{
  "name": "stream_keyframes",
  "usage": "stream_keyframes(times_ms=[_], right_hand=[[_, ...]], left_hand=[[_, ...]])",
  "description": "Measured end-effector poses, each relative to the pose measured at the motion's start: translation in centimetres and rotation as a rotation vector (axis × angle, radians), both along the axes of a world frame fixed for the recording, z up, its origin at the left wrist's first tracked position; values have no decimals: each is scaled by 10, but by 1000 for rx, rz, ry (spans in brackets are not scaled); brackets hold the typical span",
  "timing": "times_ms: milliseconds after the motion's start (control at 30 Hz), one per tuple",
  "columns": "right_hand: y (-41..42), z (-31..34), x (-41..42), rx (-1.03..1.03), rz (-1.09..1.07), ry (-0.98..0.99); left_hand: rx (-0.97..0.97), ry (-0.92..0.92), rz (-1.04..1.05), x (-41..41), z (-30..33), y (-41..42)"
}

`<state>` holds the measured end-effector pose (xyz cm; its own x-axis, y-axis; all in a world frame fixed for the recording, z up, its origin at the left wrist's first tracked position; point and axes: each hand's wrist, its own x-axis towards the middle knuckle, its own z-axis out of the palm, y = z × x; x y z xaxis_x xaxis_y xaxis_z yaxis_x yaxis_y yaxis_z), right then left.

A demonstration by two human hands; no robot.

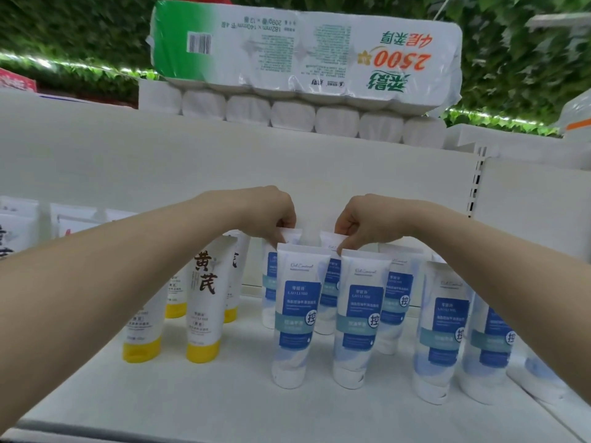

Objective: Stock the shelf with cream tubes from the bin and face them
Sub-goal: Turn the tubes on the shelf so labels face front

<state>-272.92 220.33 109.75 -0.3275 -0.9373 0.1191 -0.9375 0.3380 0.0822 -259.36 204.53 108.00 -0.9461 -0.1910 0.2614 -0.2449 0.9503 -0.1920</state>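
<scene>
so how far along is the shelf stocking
Well along: several blue-label cream tubes already stand cap-down on the shelf, labels forward. In hand: the left hand and right hand each pinch the top of a back-row tube. Left: squaring the rows; the bin isn't in view.

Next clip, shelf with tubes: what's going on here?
A person is stocking a white shelf with cream tubes. The left hand pinches the top of a back-row blue-label tube, and the right hand pinches the top of the one beside it. Two blue-label tubes stand in front of them, labels forward, with more to the right. Yellow-capped tubes stand on the left. A pack of toilet rolls sits above.
</scene>
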Motion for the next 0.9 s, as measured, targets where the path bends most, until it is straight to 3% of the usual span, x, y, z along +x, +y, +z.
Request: stream_keyframes(times_ms=[333,600,733,900], right_hand=[[0,2,-1,28,-5,-85],[9,0,5,-65,-20,3],[25,-1,14,-231,19,234],[62,-23,35,-616,166,522]], left_hand=[[84,0,-8,-6,-1,-1],[140,24,-29,4,-2,6],[33,248,-78,23,4,16],[-78,640,-213,67,-6,47]])
